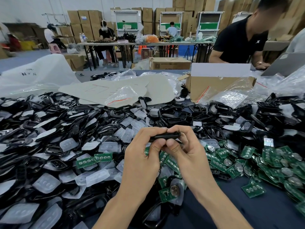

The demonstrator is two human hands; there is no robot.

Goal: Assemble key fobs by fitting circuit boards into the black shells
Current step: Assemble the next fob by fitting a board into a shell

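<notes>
Dark blue table, bare only at near right.

Across left and centre of it: deep heap of black shells, mixed with translucent button pads. Heap continuing to far right edge.

Far left, behind heap: large white plastic bag, handwriting on it, not legible.

Centre back, lying on heap: pale flat sheets with red marks, small zip bag on top.

Right back: open cardboard box, white flap raised, clear bags leaning against it.

Near right: loose pile of green circuit boards, several carrying coin cells; a few more boards at centre-left, on the pads.

Centre foreground, raised above the boundary between shells and boards: left hand and right hand brought together, thumbs touching side by side.

Between them: one black shell, edge-on and roughly level, pinched from both ends, curled fingers above, thumbs beneath. Board inside or not: cannot tell.
</notes>
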